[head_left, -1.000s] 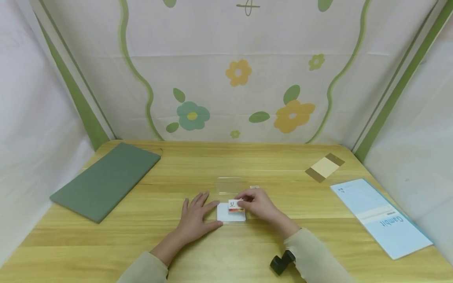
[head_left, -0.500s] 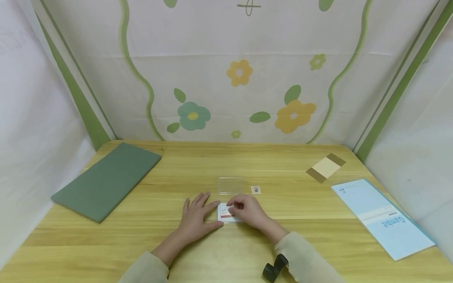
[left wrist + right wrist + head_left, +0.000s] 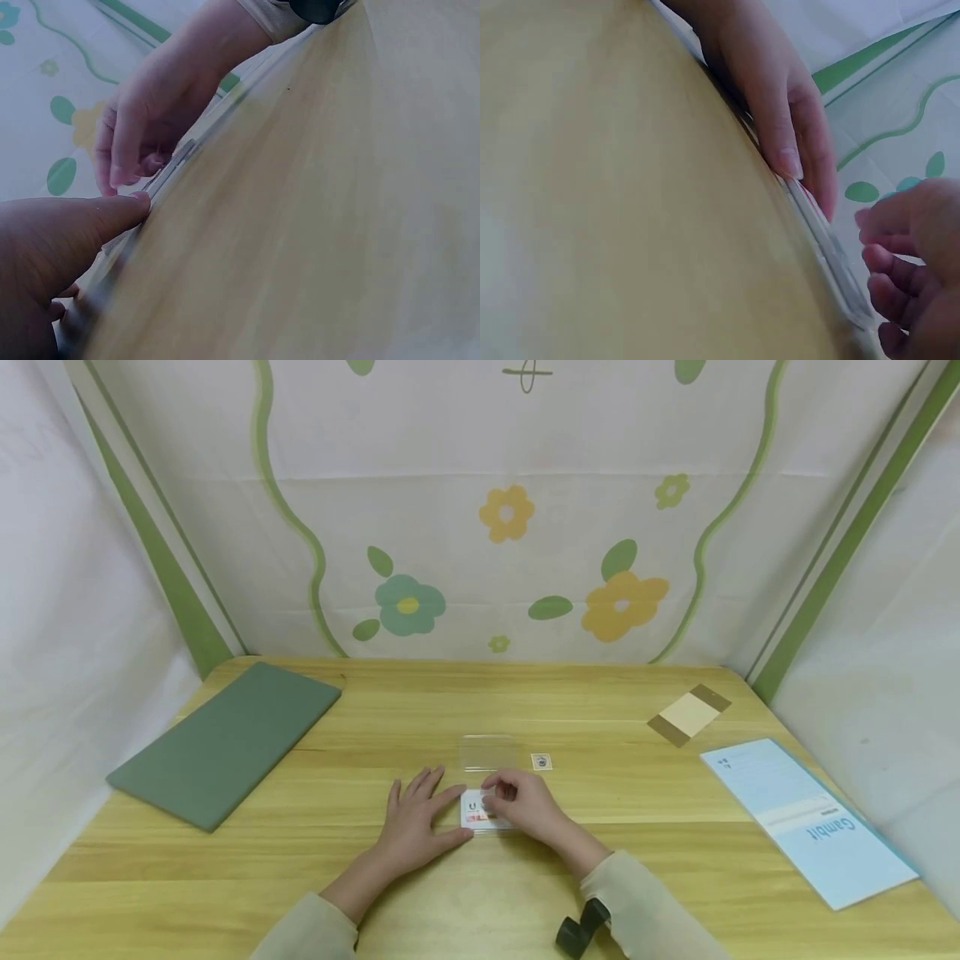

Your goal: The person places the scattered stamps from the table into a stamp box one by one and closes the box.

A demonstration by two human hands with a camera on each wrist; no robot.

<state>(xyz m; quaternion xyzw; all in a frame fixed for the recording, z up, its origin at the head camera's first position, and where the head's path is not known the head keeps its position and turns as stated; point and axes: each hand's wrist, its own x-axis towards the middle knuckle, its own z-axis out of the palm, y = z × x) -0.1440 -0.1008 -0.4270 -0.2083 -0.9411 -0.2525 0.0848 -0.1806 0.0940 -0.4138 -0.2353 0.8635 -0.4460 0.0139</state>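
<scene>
In the head view my left hand (image 3: 416,822) lies spread on the table, its index finger and thumb against the left corners of a flat white rectangle (image 3: 468,824) with a clear edge. Over that rectangle my right hand (image 3: 527,806) pinches a small white card (image 3: 472,807) bearing a U mark and a red-orange band. Its thumb covers the card's right part. The right wrist view shows the left thumb (image 3: 786,161) at the rectangle's thin edge (image 3: 832,262) and the curled right fingers (image 3: 900,270) beside it. From the left wrist, the right hand (image 3: 142,135) hangs just above that edge.
A clear plastic piece (image 3: 487,752) and a small square printed piece (image 3: 542,762) lie just beyond the hands. A dark green board (image 3: 228,743) is at left. A brown-and-cream card (image 3: 688,716) and a light blue Gambit pack (image 3: 810,818) lie at right.
Over the last second my right hand has moved left and slightly nearer with the small card, lowering it onto the white rectangle's left part. The square printed piece is uncovered. My left hand stays put.
</scene>
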